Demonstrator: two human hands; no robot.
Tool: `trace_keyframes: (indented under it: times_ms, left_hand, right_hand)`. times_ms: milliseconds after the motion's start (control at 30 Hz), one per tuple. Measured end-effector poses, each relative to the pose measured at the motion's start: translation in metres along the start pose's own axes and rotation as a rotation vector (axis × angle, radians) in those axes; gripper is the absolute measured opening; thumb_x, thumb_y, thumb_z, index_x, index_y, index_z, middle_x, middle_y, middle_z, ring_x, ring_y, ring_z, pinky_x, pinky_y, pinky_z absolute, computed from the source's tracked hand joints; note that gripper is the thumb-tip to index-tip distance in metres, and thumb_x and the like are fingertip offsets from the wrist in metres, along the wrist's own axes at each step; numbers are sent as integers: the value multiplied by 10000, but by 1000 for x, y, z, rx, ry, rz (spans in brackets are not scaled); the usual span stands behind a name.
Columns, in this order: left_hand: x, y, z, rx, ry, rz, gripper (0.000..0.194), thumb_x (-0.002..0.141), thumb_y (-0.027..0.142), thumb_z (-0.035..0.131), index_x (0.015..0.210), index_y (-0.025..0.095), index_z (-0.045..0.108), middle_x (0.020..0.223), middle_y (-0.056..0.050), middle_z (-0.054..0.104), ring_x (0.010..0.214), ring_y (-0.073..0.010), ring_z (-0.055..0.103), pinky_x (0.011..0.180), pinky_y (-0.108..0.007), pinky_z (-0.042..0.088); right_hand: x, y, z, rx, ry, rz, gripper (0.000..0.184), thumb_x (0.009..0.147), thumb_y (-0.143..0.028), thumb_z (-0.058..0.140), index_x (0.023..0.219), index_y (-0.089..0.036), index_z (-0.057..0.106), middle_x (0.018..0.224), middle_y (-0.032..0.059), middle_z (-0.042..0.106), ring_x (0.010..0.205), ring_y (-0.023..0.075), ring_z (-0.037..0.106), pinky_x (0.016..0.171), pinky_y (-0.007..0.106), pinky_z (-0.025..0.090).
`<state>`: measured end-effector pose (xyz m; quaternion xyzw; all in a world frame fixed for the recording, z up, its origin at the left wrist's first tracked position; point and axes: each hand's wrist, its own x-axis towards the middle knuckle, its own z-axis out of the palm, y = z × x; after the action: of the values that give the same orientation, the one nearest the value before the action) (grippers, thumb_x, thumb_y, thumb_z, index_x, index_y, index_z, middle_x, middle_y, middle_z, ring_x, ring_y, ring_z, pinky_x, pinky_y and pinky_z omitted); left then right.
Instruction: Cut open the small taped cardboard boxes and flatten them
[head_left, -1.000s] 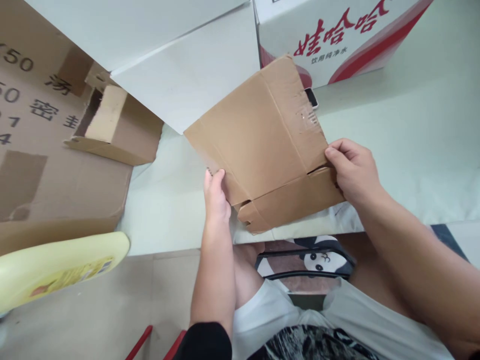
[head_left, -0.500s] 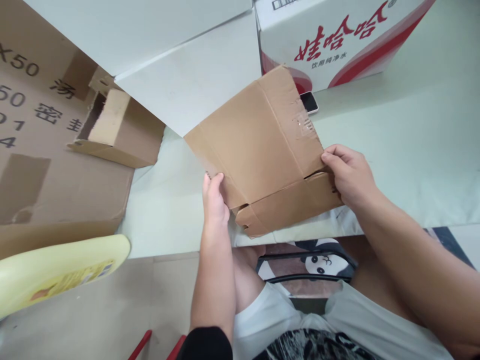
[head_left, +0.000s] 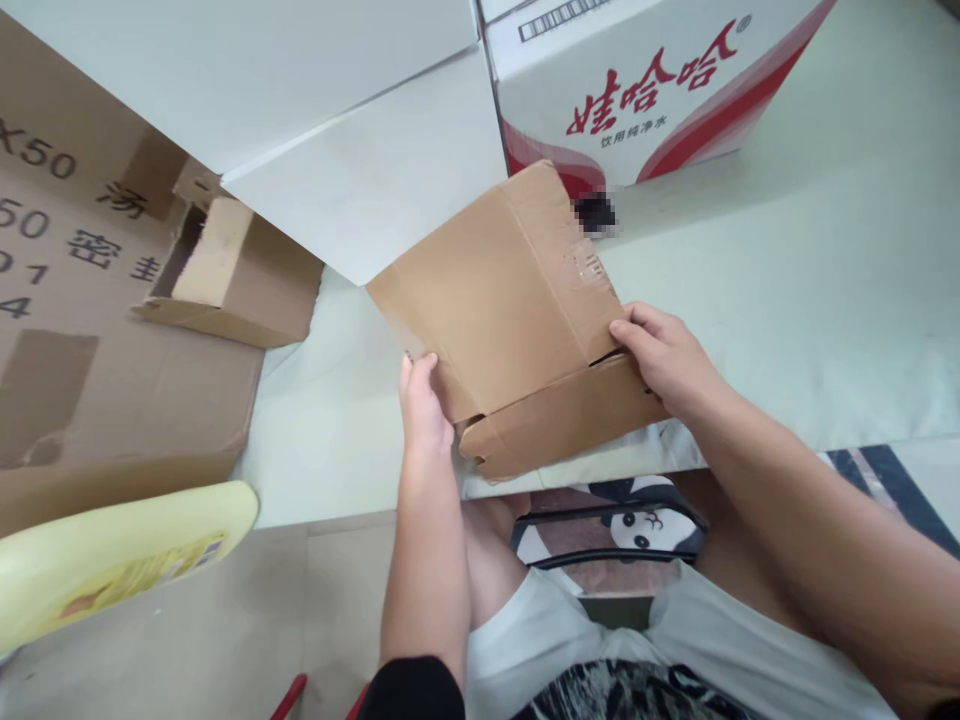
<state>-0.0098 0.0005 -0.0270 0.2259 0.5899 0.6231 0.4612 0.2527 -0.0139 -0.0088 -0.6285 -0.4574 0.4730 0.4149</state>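
Observation:
Between my two hands is a flat brown cardboard box (head_left: pixel 487 290), unfolded, with crease lines and a narrow flap along its near side. My left hand (head_left: pixel 424 405) grips its left edge, thumb on top and the other fingers underneath, mostly hidden. On the right edge, close to the slit by the flap, my right hand (head_left: pixel 660 350) pinches the card with the thumb on top; its other fingers are curled round the side. The cardboard is tilted, its far corner near the white boxes. A torn patch of clear tape shows on its right panel.
A white carton with red lettering (head_left: pixel 622 110) stands at the back, beside a large white box (head_left: pixel 375 170). A dark pixelated object (head_left: pixel 596 212) lies before the carton. At left are a small open brown box (head_left: pixel 262 270), a large brown carton (head_left: pixel 142 390) and a pale yellow container (head_left: pixel 135 550).
The view has shifted slightly, so the back cartons sit a little further left and lower. Both hands keep hold of the cardboard, which stays nearly the same in shape.

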Motion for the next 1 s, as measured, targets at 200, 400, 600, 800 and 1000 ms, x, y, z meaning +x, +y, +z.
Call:
trace_keyframes:
  times_ms: [200, 400, 600, 800, 1000]
  left_hand:
    - [-3, 3, 3, 11, 34, 12, 420, 615, 343, 742, 1005, 235, 631, 1032, -11, 744, 972, -197, 699, 842, -276, 537]
    - [-3, 3, 1, -23, 23, 23, 424, 599, 339, 768, 989, 228, 644, 1005, -12, 756, 918, -189, 709, 786, -270, 548]
    - [-3, 4, 0, -23, 16, 32, 416, 609, 330, 766, 994, 225, 649, 993, -12, 759, 903, -185, 712, 775, -266, 550]
    - [-3, 4, 0, -27, 24, 22, 411, 599, 323, 767, 984, 228, 656, 986, -5, 763, 890, -176, 718, 752, -249, 557]
    - [-3, 3, 0, -5, 20, 15, 426, 601, 333, 759, 999, 228, 650, 997, -19, 762, 913, -195, 716, 762, -269, 551]
  right_hand:
    - [0, -1, 3, -56, -62, 62, 252, 798, -485, 562, 796, -233, 570, 798, 0, 617, 789, 201, 551, 754, 352, 384]
    - [1, 1, 4, -51, -95, 77, 287, 792, -510, 572, 860, -233, 601, 913, 38, 705, 912, 265, 621, 821, 384, 422]
    - [2, 3, 5, -58, -104, 70, 279, 822, -502, 575, 887, -234, 619, 952, 50, 738, 952, 287, 652, 841, 404, 458]
    - [2, 4, 5, -61, -104, 64, 280, 829, -498, 574, 905, -235, 629, 937, 40, 739, 948, 285, 663, 843, 407, 472]
    - [1, 3, 5, -91, -105, 81, 307, 814, -522, 556, 899, -233, 614, 960, 52, 729, 955, 292, 649, 866, 418, 452]
